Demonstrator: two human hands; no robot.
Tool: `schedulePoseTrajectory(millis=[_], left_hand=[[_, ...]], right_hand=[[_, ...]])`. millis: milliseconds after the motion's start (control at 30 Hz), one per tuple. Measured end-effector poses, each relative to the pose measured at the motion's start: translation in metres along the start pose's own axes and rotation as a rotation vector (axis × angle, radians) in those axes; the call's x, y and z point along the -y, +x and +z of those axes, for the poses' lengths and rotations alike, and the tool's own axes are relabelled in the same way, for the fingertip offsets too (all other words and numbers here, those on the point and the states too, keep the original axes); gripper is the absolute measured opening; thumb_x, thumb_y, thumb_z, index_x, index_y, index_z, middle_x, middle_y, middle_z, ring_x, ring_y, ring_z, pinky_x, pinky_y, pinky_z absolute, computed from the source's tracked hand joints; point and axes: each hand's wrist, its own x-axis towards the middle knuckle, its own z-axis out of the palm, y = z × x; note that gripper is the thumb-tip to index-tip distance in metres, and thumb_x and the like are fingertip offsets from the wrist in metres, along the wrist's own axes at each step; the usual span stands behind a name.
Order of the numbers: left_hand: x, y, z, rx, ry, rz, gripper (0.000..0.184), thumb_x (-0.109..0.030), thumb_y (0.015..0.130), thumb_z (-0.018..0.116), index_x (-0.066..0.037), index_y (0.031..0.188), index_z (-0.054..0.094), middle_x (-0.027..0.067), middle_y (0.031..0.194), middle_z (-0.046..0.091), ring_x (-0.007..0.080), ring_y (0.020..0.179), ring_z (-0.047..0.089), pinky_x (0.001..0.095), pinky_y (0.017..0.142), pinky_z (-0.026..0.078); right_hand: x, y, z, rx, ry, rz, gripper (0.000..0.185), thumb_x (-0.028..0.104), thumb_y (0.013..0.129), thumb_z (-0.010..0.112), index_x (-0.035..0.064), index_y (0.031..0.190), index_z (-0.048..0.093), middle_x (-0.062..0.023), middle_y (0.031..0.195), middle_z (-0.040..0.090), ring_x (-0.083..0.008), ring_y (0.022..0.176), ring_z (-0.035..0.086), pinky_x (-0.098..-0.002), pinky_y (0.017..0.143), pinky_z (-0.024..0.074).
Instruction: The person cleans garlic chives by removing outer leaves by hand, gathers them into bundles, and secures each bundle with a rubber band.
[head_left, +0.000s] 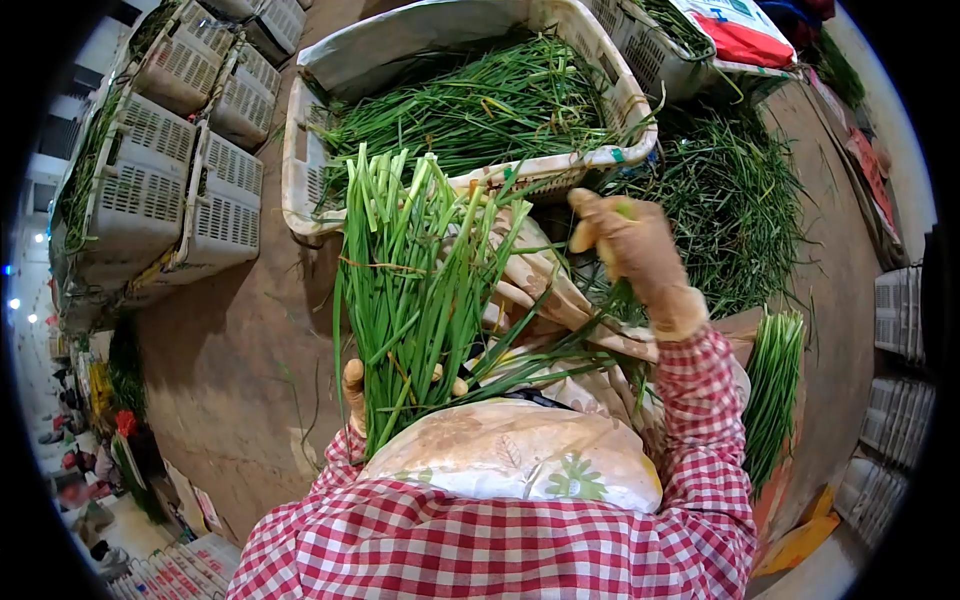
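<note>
A thick bunch of long green chives (400, 290) lies across my lap, pale cut ends toward the crate. My left hand (355, 392), in a tan glove, is wrapped round its lower part, with fingertips showing on the far side. My right hand (635, 250), also gloved, is raised to the right of the bunch with its fingers curled. Bits of green leaf show at its fingers and beneath the palm, so it seems closed on a few chive leaves. Loose leaves trail from the bunch over the patterned apron (520, 450).
A white plastic crate (300, 190) of chives stands ahead. Loose leaves form a heap (730, 210) on the floor at right, near a neat chive bundle (775, 400). Stacked crates (150, 170) stand at left; a red-and-white sack (740, 40) lies at the upper right.
</note>
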Motion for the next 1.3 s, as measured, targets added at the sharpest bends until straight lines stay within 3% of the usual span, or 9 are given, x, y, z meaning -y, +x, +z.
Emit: schedulePoseTrajectory(millis=[500,533,767,900,967,1000,1200,1233,1300], left_hand=[[0.004,0.006,0.008,-0.047,0.056,0.032,0.082,-0.053,0.080,0.060,0.002,0.137,0.034,0.0272,0.119,0.055,0.0443,0.117,0.047,0.0598,0.102,0.031],[-0.001,0.008,0.003,0.018,0.170,0.007,0.073,-0.054,0.086,0.052,0.001,0.132,0.041,0.0236,0.116,0.056,0.0450,0.118,0.045,0.0635,0.099,0.034],[-0.007,-0.008,-0.048,-0.026,0.023,0.168,0.067,-0.044,0.084,0.059,-0.004,0.134,0.040,0.0227,0.121,0.054,0.0416,0.106,0.056,0.0588,0.088,0.047],[-0.004,0.008,-0.005,0.044,0.083,-0.043,0.067,-0.046,0.083,0.060,-0.004,0.132,0.042,0.0212,0.117,0.056,0.0391,0.105,0.057,0.0604,0.087,0.047],[0.001,0.008,-0.002,0.026,0.031,-0.034,0.063,-0.046,0.083,0.059,-0.006,0.131,0.045,0.0198,0.115,0.057,0.0365,0.104,0.057,0.0588,0.084,0.047],[0.001,0.002,-0.015,-0.015,0.039,0.056,0.062,-0.045,0.084,0.059,-0.007,0.130,0.045,0.0198,0.115,0.057,0.0357,0.102,0.058,0.0565,0.081,0.048],[-0.002,-0.003,-0.034,-0.002,0.084,0.169,0.057,-0.045,0.089,0.051,-0.007,0.130,0.045,0.0196,0.113,0.058,0.0348,0.094,0.059,0.0509,0.077,0.049],[-0.001,-0.001,-0.029,-0.001,0.084,0.167,0.057,-0.045,0.089,0.051,-0.007,0.130,0.045,0.0196,0.113,0.058,0.0348,0.094,0.059,0.0509,0.077,0.049],[0.001,0.004,-0.015,0.081,0.027,0.080,0.060,-0.046,0.089,0.051,-0.005,0.132,0.043,0.0200,0.113,0.057,0.0348,0.093,0.059,0.0508,0.076,0.049]], right_hand=[[-0.029,0.022,0.026,0.006,0.454,0.041,0.018,0.021,0.084,0.064,0.0032,0.082,0.064,0.0047,0.055,0.048,-0.0036,0.042,0.035,-0.0202,0.041,0.0298],[-0.032,0.019,0.025,0.008,0.488,0.027,0.018,0.021,0.084,0.065,0.0027,0.083,0.064,0.0048,0.055,0.047,-0.0037,0.042,0.035,-0.0198,0.041,0.0298],[-0.047,-0.005,0.040,0.149,0.472,-0.087,0.012,0.011,0.082,0.068,0.0016,0.088,0.064,0.0018,0.067,0.060,-0.0032,0.052,0.050,-0.0180,0.044,0.0384],[-0.037,-0.008,0.054,-0.107,0.340,-0.371,0.007,0.007,0.082,0.065,0.0022,0.087,0.063,-0.0002,0.068,0.060,-0.0061,0.052,0.052,-0.0203,0.044,0.0408],[-0.040,0.001,0.056,-0.535,-0.267,-0.961,0.005,0.004,0.077,0.064,0.0057,0.080,0.061,-0.0023,0.065,0.059,-0.0089,0.050,0.053,-0.0233,0.045,0.0435],[-0.039,-0.006,0.056,-0.419,-0.421,-1.035,0.010,0.002,0.072,0.064,0.0101,0.074,0.058,-0.0025,0.060,0.056,-0.0110,0.047,0.051,-0.0261,0.044,0.0435],[-0.032,-0.056,0.079,-0.079,-0.764,-1.175,0.016,0.011,0.084,0.051,0.0137,0.068,0.052,0.0010,0.048,0.035,-0.0108,0.040,0.040,-0.0287,0.037,0.0321],[-0.045,-0.032,0.072,-0.397,-0.779,-1.288,0.016,0.010,0.084,0.052,0.0119,0.069,0.053,0.0008,0.047,0.038,-0.0108,0.037,0.039,-0.0257,0.034,0.0326],[-0.028,0.002,0.031,-0.598,-0.468,-1.119,0.012,0.009,0.083,0.058,0.0132,0.072,0.055,-0.0011,0.058,0.051,-0.0087,0.046,0.050,-0.0246,0.042,0.0447]])
